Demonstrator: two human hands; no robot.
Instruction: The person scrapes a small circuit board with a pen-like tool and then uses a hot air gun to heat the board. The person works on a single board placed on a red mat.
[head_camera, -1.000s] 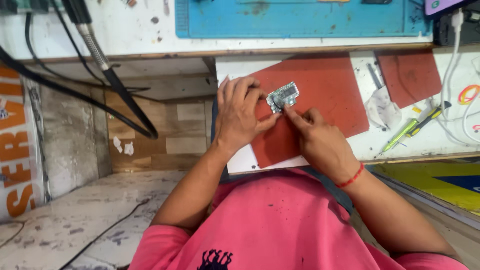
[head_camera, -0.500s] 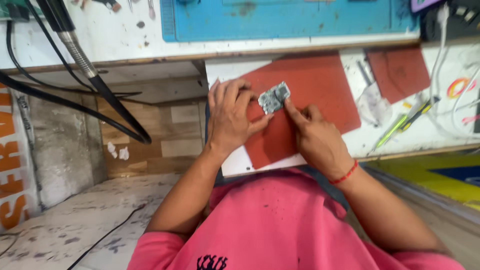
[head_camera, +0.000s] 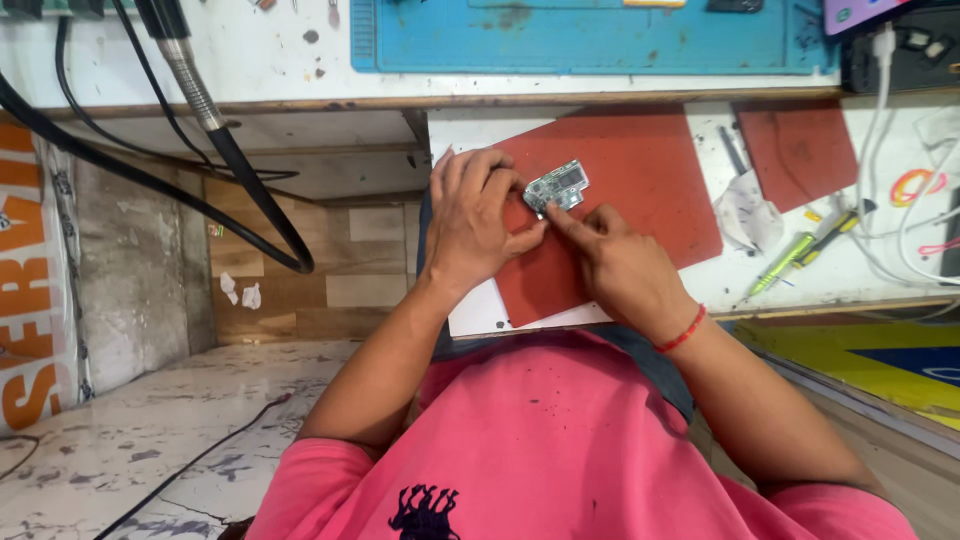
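both hands, left hand (head_camera: 478, 222) and right hand (head_camera: 622, 268), pinch a small circuit board (head_camera: 556, 186) over a red mat (head_camera: 640, 180).

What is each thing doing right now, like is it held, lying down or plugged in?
Small circuit board: lying on the red mat, pinched by both hands.
Left hand: gripping the board's left end.
Right hand: forefinger on the board.
Red mat: lying flat.
Green screwdriver: lying untouched.
White cable: plugged in above.

circuit board (head_camera: 556, 187): left end hidden under fingers (head_camera: 497, 190) (parts too small) | blue mat (head_camera: 590, 35): top cut off
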